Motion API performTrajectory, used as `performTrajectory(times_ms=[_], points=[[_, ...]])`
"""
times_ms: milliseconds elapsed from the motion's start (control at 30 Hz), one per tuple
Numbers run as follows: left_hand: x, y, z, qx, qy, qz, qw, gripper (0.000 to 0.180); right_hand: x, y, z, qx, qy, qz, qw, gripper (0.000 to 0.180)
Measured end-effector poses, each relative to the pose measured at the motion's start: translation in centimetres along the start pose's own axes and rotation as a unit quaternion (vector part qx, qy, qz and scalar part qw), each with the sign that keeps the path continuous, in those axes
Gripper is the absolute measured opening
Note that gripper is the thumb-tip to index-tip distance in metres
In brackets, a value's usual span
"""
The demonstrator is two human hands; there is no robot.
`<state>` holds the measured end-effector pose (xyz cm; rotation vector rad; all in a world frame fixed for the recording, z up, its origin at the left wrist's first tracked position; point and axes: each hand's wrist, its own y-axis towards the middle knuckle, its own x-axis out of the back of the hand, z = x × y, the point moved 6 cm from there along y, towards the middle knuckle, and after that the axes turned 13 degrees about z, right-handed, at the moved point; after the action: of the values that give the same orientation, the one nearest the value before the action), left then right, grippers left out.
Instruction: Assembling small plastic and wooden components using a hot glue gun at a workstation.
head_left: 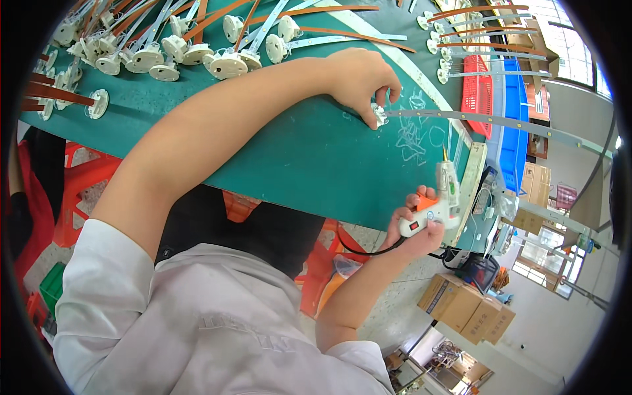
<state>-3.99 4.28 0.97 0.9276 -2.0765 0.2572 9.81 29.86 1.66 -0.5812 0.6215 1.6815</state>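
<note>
My left hand (362,78) reaches across the green tabletop. Its thumb and fingers pinch a small white round lamp base (377,116) at the end of a light strip. From that base the pale LED strip (487,119) runs off to the right, past the table's edge. In my right hand (415,242) is a white hot glue gun (448,186) with an orange trigger. Its nozzle points up, a little below the strip, and the two are apart. A dark cord leaves the gun's handle. My left fingers partly hide the base.
Many white bases with orange and pale strips (227,64) crowd the far left of the green table (296,158). Glue strings (413,135) lie near the right edge. Beyond are a red basket (475,92), blue bin (512,141) and cardboard boxes (461,306). Red stools (82,187) stand below.
</note>
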Motion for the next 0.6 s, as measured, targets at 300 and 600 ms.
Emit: performTrajectory(times_ms=[300,600], points=[[-0.1,0.1,0.3,-0.001,0.0,-0.014,1.0,0.058,-2.3,-0.2,-2.0,-0.025,-0.002,-0.031,0.999,0.042],[-0.1,0.0,0.1,-0.001,0.011,-0.027,1.0,0.054,-2.7,0.1,-3.0,-0.051,-0.012,0.07,0.996,0.032]])
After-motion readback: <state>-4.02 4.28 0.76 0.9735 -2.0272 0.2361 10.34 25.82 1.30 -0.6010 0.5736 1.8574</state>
